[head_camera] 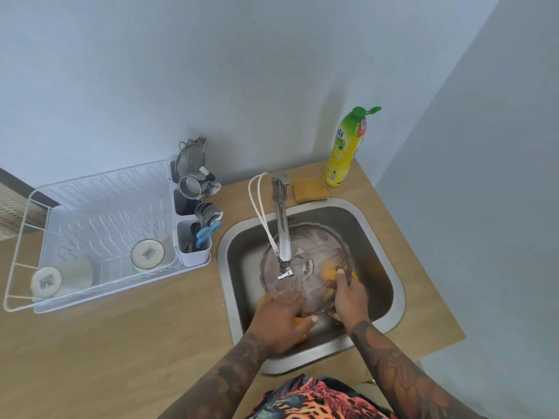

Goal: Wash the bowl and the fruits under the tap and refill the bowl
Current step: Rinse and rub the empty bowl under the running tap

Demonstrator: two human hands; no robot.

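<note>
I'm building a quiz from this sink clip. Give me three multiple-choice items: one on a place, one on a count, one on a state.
1. Where is the sponge?
A. in the rack
B. on the counter behind the sink, beside the soap bottle
C. in the bowl

2. How many cups lie in the dish rack?
A. none
B. two
C. five

3. The soap bottle's cap is:
A. flipped open
B. closed
C. missing

Answers: 1 B, it lies by the yellow bottle. 2 B, two cups lie on their sides. 3 A, the green lid hangs aside.
</note>
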